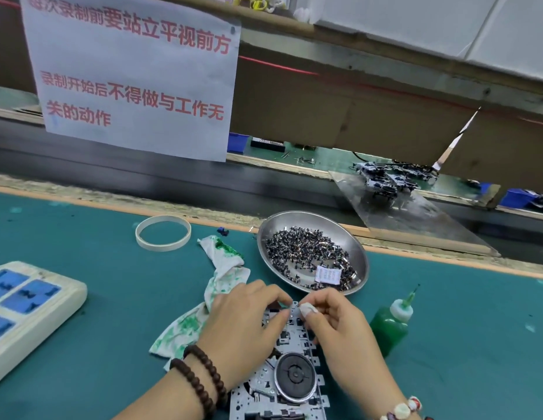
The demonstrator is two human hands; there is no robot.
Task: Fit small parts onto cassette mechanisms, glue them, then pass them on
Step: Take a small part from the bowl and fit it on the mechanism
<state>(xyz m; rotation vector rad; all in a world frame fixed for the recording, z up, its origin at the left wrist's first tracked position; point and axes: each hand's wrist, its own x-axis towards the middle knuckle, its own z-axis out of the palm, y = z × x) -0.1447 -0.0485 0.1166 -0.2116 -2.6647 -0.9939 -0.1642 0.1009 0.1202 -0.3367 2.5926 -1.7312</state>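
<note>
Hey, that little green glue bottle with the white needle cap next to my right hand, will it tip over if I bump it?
Probably yes. The small green glue bottle already stands tilted on the teal mat, and it looks tall for its narrow base. Its soft-looking plastic body likely squeezes easily, so grip it gently. If it falls, its round body may roll toward the round steel dish of small parts.

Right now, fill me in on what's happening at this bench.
A person is fitting a small part onto the far end of a cassette mechanism lying on the green mat. The left hand and right hand both pinch at that end. A metal dish of parts sits just beyond, and a green glue bottle stands untouched to the right.
</note>
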